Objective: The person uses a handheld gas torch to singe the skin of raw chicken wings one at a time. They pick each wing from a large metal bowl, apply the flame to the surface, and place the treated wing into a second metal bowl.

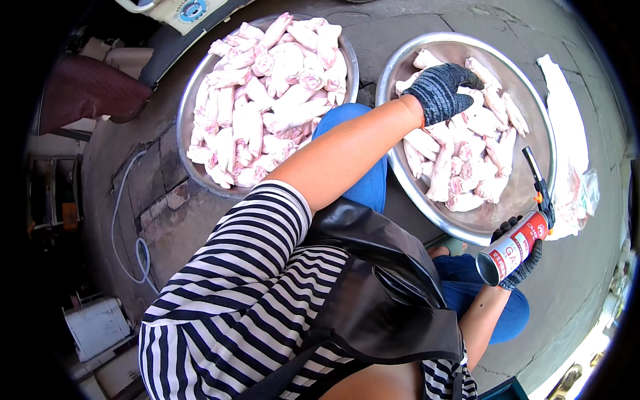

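My left hand (444, 93), in a dark knit glove, reaches over the right metal basin (531, 200), above a pile of raw pig's trotters (462, 155). Its fingers are bent beside the upper trotters; whether it grips one cannot be told. My right hand (522, 265), gloved too, is wrapped around a red and white gas canister (515, 245) with a torch head (540, 187) on top. The nozzle points up over the basin's right rim, and no flame shows. A second metal basin (184, 122), at the upper left, is heaped with trotters (270, 95).
A long white plastic sheet or bag (567, 120) lies right of the basin. On the paved ground at left is a thin pale hose (114, 225). A vehicle part (195, 20) borders the top left, with a white box (96, 327) at lower left.
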Tool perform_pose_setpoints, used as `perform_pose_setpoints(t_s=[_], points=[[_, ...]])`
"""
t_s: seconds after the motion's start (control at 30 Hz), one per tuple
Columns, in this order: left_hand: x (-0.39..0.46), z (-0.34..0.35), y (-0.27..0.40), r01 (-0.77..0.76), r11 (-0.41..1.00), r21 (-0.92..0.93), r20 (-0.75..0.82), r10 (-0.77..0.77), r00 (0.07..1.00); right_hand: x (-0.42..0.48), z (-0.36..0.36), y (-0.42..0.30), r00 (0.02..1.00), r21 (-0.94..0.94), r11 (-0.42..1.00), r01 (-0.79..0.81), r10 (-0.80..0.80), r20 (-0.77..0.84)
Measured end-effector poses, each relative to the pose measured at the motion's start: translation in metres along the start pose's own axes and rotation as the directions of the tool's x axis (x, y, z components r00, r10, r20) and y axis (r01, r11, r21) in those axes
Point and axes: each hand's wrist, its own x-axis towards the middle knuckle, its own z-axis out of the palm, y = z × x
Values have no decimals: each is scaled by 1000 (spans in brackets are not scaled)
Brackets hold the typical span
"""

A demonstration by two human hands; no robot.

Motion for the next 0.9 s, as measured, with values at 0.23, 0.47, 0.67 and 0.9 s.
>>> perform_pose_setpoints(t_s=[0.23,0.47,0.67,0.9], points=[[-69,-98,-48,244,833,-497,-248,-406,879,3,-7,4,996,-36,999,-21,24,82],[-261,-155,-129,447,615,649,-246,-386,889,9,-2,11,993,-64,997,-45,51,102],[-280,-144,-150,678,349,647,-177,-796,579,14,-3,19,995,-53,996,-69,73,73],[-239,-171,-148,703,277,655,206,-961,186,14,6,19,997,-104,993,-47,54,63]])
